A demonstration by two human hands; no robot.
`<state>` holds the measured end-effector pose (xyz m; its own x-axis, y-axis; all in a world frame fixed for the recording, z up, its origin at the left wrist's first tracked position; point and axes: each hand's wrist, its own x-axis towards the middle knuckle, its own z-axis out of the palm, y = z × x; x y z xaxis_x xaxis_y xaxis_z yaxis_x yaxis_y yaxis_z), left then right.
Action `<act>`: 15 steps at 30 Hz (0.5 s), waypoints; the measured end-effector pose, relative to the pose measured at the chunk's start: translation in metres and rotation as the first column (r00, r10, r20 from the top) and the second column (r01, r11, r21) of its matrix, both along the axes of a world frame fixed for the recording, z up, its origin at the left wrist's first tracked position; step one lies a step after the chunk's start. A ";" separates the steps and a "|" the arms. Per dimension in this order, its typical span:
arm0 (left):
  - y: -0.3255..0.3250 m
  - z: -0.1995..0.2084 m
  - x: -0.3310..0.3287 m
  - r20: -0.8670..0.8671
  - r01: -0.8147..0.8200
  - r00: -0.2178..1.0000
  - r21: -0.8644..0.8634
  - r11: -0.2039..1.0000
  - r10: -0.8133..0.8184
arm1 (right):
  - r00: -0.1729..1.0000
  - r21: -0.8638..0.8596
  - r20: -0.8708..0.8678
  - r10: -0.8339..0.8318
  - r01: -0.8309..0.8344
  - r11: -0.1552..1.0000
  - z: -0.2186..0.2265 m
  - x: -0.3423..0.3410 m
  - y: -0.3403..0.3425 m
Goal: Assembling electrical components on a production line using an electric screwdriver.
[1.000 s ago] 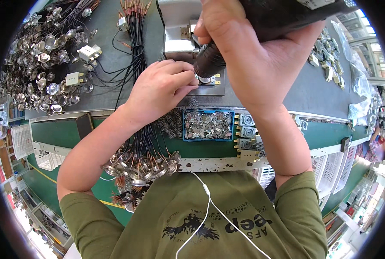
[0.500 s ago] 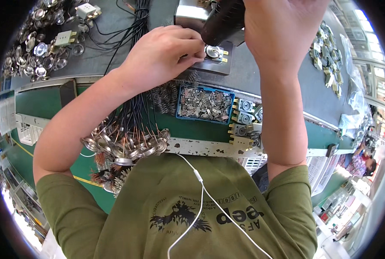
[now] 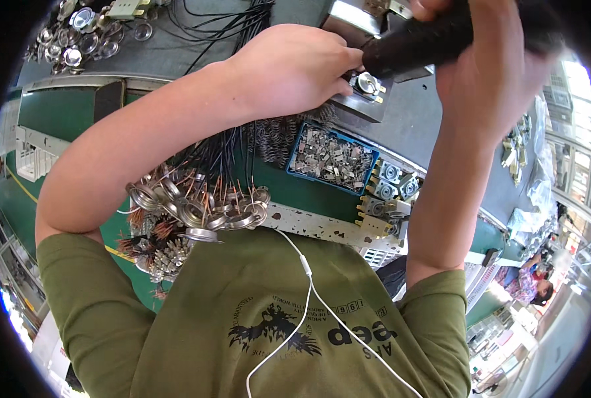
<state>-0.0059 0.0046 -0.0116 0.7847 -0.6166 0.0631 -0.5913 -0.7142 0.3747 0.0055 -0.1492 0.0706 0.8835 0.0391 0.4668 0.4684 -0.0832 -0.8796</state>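
Note:
My right hand point(image 3: 484, 86) is wrapped round a thick black cylindrical tool point(image 3: 418, 48), like a powered screwdriver, tilted with its narrow end to the left. That end comes down just behind a small part point(image 3: 368, 84) with a round silver cap and brass terminals. The part sits on a metal block point(image 3: 369, 107) on the bench. Close against the part's left side, my left hand point(image 3: 295, 71) has its fingers pinched together. What lies between those fingertips is hidden, and so is the point of the tool.
A blue tray point(image 3: 322, 181) of small metal pieces stands in front, beside coil springs point(image 3: 275, 139) and switch-like parts point(image 3: 388, 192). Wired metal caps point(image 3: 199, 212) hang near my body. Loose caps point(image 3: 76, 40) lie far left, finished-looking parts point(image 3: 517, 149) far right. Another person point(image 3: 527, 282) is beyond.
The black tool has tipped from steep to nearly level, and my right hand has swung rightward with it. My left fingers stay at the capped part. The whole view has shifted somewhat.

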 end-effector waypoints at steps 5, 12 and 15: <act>-0.004 0.000 0.002 -0.056 -0.018 0.998 -0.044 0.999 0.016 | 0.898 -0.122 0.428 0.107 -0.060 0.991 -0.021 0.003 -0.016; -0.002 0.004 0.002 -0.101 -0.035 0.994 -0.030 0.999 0.032 | 0.947 -0.027 0.308 0.091 -0.087 0.996 -0.017 0.002 -0.001; -0.003 0.002 0.002 -0.103 -0.042 0.994 -0.042 0.998 0.037 | 0.962 -0.013 0.267 0.061 -0.060 0.998 -0.016 -0.001 0.006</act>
